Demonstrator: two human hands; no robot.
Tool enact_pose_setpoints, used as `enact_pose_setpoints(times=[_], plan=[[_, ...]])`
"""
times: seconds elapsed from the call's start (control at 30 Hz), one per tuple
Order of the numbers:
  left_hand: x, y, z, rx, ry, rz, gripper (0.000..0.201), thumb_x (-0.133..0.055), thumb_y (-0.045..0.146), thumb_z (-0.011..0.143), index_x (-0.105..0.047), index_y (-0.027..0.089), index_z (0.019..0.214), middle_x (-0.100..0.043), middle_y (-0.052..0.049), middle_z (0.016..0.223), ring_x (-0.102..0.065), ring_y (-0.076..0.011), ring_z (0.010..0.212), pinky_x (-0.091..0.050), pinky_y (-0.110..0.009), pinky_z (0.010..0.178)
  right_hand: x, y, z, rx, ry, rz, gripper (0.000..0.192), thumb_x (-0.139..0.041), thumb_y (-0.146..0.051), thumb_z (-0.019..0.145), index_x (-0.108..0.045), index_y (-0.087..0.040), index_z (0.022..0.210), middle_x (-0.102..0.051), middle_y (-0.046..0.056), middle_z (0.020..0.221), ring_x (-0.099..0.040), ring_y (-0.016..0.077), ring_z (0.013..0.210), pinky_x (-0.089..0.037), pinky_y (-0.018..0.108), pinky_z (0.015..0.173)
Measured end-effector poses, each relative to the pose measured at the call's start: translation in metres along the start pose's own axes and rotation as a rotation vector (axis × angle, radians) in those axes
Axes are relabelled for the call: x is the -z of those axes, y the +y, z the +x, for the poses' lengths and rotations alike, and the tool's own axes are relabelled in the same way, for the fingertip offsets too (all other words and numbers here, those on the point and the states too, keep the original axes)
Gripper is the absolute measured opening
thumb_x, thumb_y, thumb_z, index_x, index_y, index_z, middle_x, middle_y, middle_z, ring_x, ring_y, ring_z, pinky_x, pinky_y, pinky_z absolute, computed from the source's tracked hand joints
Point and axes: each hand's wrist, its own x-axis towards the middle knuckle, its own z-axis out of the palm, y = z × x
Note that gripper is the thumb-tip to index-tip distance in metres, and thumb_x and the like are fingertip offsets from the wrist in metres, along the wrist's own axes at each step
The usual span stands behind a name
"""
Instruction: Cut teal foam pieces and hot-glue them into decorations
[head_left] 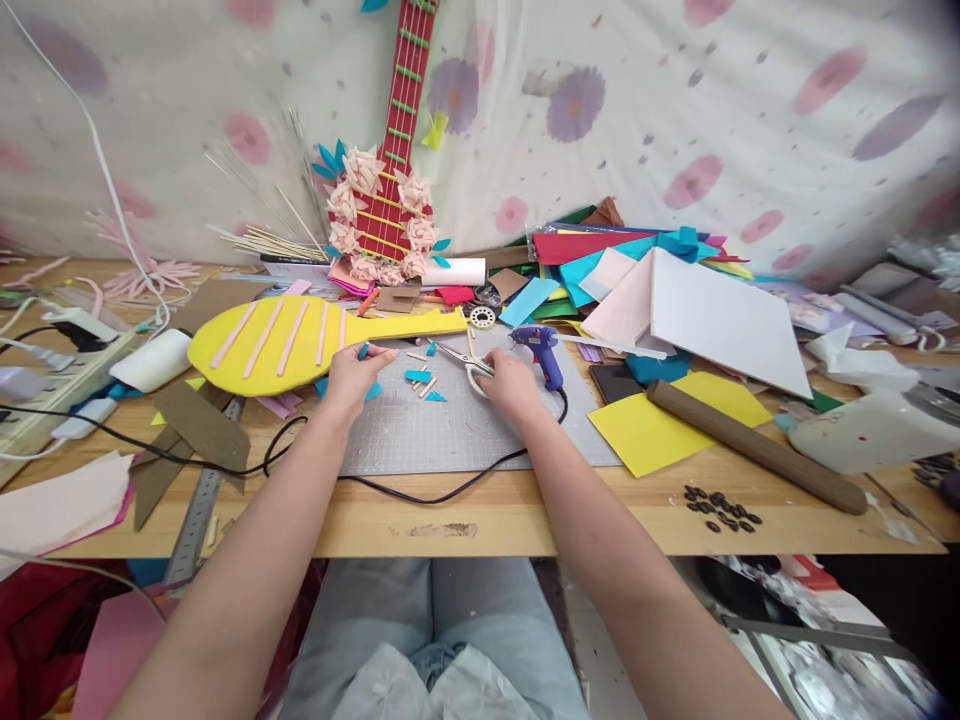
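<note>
My left hand (pixel 354 378) pinches a small blue paper-like piece (pixel 364 351) over the left part of the grey cutting mat (pixel 390 440). In my right hand (pixel 514 382) is a pair of scissors (pixel 474 376), its blades pointing left towards the other hand. Blue scraps (pixel 418 377) and short thin sticks lie on the mat between both hands. Just beyond the left hand rests a yellow instrument-shaped cutout (pixel 255 345) with pink strips across its body. A purple glue gun (pixel 541 352) lies right beside my right hand.
A red decorated guitar model (pixel 382 215) leans against the wall. Coloured sheets and a white board (pixel 724 320) pile up at the back right. A brown roll (pixel 757 445) crosses yellow paper near small black pieces (pixel 720 508). A black cord (pixel 450 495) runs along the front.
</note>
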Motion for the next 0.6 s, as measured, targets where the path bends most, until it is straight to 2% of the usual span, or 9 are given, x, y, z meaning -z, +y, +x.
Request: enact_pose_setpoints(times=[0.07, 0.13, 0.17, 0.23, 0.3, 0.4, 0.47, 0.53, 0.6], plan=[[0.005, 0.009, 0.003, 0.004, -0.026, 0.047, 0.036, -0.078, 0.034, 0.041, -0.049, 0.017, 0.054, -0.039, 0.007, 0.044, -0.028, -0.0043, 0.041, -0.022, -0.020, 0.041, -0.001, 0.002, 0.002, -0.017, 0.019, 0.023, 0.025, -0.054, -0.029, 0.077, -0.053, -0.018, 0.100, -0.064, 0.011, 0.097, -0.060, 0.0257, 0.090, -0.043, 0.033, 0.070], [0.014, 0.017, 0.007, -0.006, -0.037, 0.109, 0.034, -0.077, 0.035, 0.043, -0.050, 0.017, 0.055, -0.038, 0.007, 0.043, -0.028, -0.0049, 0.040, -0.021, -0.020, 0.041, -0.002, 0.005, 0.003, -0.028, 0.036, 0.039, 0.026, -0.056, -0.027, 0.075, -0.053, -0.018, 0.099, -0.064, 0.011, 0.098, -0.060, 0.0261, 0.091, -0.043, 0.033, 0.071], [0.020, 0.020, 0.010, -0.003, -0.043, 0.157, 0.033, -0.075, 0.037, 0.045, -0.052, 0.017, 0.056, -0.040, 0.006, 0.043, -0.030, -0.0058, 0.040, -0.022, -0.021, 0.041, -0.003, 0.006, 0.003, -0.028, 0.041, 0.040, 0.026, -0.056, -0.027, 0.075, -0.053, -0.018, 0.099, -0.063, 0.012, 0.098, -0.060, 0.0261, 0.091, -0.043, 0.033, 0.072], [0.036, 0.026, 0.015, -0.053, -0.129, 0.313, 0.028, -0.071, 0.040, 0.051, -0.059, 0.017, 0.061, -0.052, 0.001, 0.049, -0.040, -0.0100, 0.044, -0.028, -0.023, 0.043, -0.005, 0.007, 0.003, -0.018, 0.052, 0.028, 0.026, -0.055, -0.028, 0.076, -0.053, -0.018, 0.099, -0.063, 0.012, 0.097, -0.059, 0.0259, 0.090, -0.043, 0.034, 0.072], [0.054, 0.031, 0.020, -0.138, -0.230, 0.595, 0.023, -0.064, 0.041, 0.057, -0.061, 0.018, 0.059, -0.059, -0.003, 0.056, -0.050, -0.0155, 0.052, -0.033, -0.025, 0.048, -0.007, 0.006, 0.003, 0.017, 0.073, 0.005, 0.025, -0.054, -0.028, 0.077, -0.054, -0.017, 0.099, -0.062, 0.013, 0.097, -0.058, 0.0262, 0.092, -0.043, 0.035, 0.074], [0.080, 0.038, 0.024, -0.270, -0.276, 1.109, 0.017, -0.056, 0.035, 0.063, -0.060, 0.020, 0.056, -0.061, -0.006, 0.060, -0.055, -0.0209, 0.060, -0.033, -0.028, 0.055, -0.010, 0.004, 0.002, 0.082, 0.119, -0.013, 0.027, -0.054, -0.028, 0.077, -0.054, -0.015, 0.101, -0.061, 0.015, 0.100, -0.052, 0.0275, 0.100, -0.040, 0.037, 0.082], [0.094, 0.042, 0.024, -0.335, -0.303, 1.348, 0.016, -0.053, 0.031, 0.066, -0.058, 0.020, 0.058, -0.062, -0.007, 0.065, -0.056, -0.0232, 0.065, -0.033, -0.028, 0.058, -0.011, 0.003, 0.001, 0.104, 0.153, 0.004, 0.030, -0.054, -0.029, 0.077, -0.055, -0.014, 0.102, -0.061, 0.015, 0.101, -0.049, 0.0281, 0.102, -0.037, 0.038, 0.085], [0.106, 0.042, 0.024, -0.353, -0.335, 1.461, 0.017, -0.053, 0.031, 0.067, -0.056, 0.019, 0.056, -0.061, -0.007, 0.063, -0.054, -0.0221, 0.064, -0.031, -0.027, 0.059, -0.012, 0.003, 0.001, 0.111, 0.193, 0.031, 0.032, -0.054, -0.028, 0.076, -0.055, -0.012, 0.104, -0.060, 0.016, 0.101, -0.047, 0.0285, 0.102, -0.036, 0.039, 0.085], [0.117, 0.041, 0.026, -0.358, -0.337, 1.411, 0.019, -0.059, 0.031, 0.064, -0.054, 0.019, 0.051, -0.057, -0.004, 0.054, -0.050, -0.0185, 0.058, -0.029, -0.025, 0.058, -0.011, 0.002, 0.001, 0.113, 0.237, 0.049, 0.033, -0.054, -0.027, 0.076, -0.056, -0.011, 0.105, -0.060, 0.016, 0.102, -0.046, 0.0292, 0.102, -0.035, 0.039, 0.086]])
